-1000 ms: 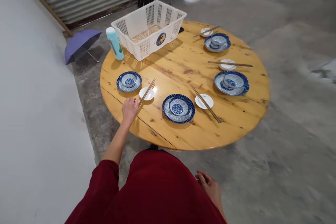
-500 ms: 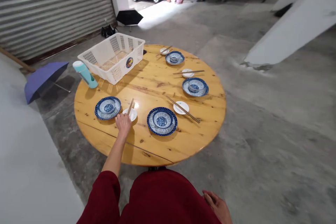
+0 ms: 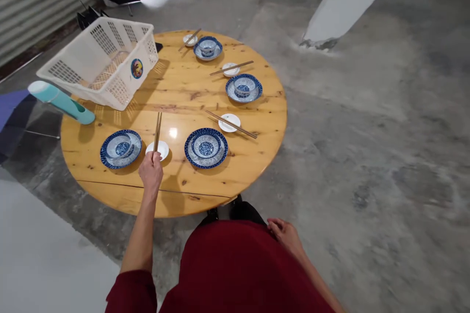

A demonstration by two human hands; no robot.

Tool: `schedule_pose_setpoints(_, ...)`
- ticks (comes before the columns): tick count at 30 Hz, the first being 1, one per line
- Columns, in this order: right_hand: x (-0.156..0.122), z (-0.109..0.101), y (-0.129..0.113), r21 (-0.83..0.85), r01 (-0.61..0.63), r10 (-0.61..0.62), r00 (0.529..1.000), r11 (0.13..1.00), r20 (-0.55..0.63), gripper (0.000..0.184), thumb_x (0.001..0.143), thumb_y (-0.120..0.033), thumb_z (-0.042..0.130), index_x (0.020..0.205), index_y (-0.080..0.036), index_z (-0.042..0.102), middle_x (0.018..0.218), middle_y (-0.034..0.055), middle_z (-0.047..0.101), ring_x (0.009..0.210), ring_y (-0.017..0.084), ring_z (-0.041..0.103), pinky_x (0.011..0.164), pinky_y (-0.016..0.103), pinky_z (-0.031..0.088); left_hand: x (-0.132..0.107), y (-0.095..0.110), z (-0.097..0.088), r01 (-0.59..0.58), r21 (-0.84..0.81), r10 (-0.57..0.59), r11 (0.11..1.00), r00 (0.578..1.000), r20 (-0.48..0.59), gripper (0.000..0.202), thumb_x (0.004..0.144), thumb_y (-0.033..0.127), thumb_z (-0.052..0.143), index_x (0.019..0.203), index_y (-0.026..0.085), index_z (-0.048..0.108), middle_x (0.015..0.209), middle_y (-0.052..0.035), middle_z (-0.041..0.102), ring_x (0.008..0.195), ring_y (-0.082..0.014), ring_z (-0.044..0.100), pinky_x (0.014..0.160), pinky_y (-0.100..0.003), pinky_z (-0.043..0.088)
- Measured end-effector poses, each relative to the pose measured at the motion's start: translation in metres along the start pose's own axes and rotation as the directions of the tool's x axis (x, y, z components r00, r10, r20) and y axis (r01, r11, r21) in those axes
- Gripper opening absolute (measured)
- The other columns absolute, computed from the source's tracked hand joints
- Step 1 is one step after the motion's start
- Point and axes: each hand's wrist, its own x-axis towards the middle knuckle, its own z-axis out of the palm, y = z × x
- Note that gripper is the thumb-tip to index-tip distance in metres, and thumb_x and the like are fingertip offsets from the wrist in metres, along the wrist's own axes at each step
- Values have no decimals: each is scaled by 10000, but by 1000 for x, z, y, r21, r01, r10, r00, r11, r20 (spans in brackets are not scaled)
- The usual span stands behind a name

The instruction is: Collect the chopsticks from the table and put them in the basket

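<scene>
My left hand [image 3: 151, 172] is closed around the near ends of a pair of chopsticks [image 3: 157, 132], which point away from me above a small white saucer [image 3: 162, 150]. To its left, a blue-and-white plate [image 3: 106, 157] carries a matching bowl [image 3: 120, 146]. On the other side of the saucer sits a second blue-patterned plate [image 3: 205, 163] with a bowl [image 3: 206, 146] on it. My right hand [image 3: 284, 234] hangs low by my red shirt, away from the table, its fingers loosely curled with nothing visible in them.
Round wooden table [image 3: 176, 83] before me. At its right lie chopsticks [image 3: 235, 126] across a saucer [image 3: 230, 120], with more settings beyond. A white plastic basket [image 3: 121, 89] and a turquoise bottle [image 3: 64, 102] stand at the left. Open umbrellas rest on the floor; a pillar [image 3: 341, 5] rises behind.
My left hand has lifted the chopsticks off the saucer and turned them to point more straight ahead. The view has tilted down and shifted right. My right hand remains low at my side.
</scene>
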Motion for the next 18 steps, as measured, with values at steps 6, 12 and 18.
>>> schedule_pose_setpoints(6, 21, -19, 5, 50, 7, -10, 998, 999, 56, 468, 731, -505, 493, 899, -144, 739, 731, 87, 720, 696, 233, 671, 656, 320, 502, -54, 72, 48, 113, -560, 0, 821, 980, 199, 277, 948, 414, 449, 895, 177, 580, 754, -3, 626, 475, -68, 465, 438, -181, 349)
schedule_pose_setpoints(12, 52, -71, 25, 45, 60, -66, 990, 997, 126, 507, 684, -544, 499, 894, -143, 728, 738, 92, 720, 683, 236, 669, 674, 339, 517, -94, 160, 119, 361, -802, -152, 476, 932, 330, 355, 832, 499, 660, 877, 149, 616, 640, 40, 556, 392, -14, 301, 369, -167, 162)
schedule_pose_setpoints(18, 71, -169, 87, 155, -63, 67, 998, 986, -21, 577, 613, -617, 532, 912, -152, 698, 804, 128, 755, 681, 265, 707, 673, 379, 558, -99, 212, 185, 484, -801, -319, 353, 867, 383, 270, 796, 372, 725, 844, 126, 625, 583, 63, 516, 364, 7, 262, 369, -164, 132)
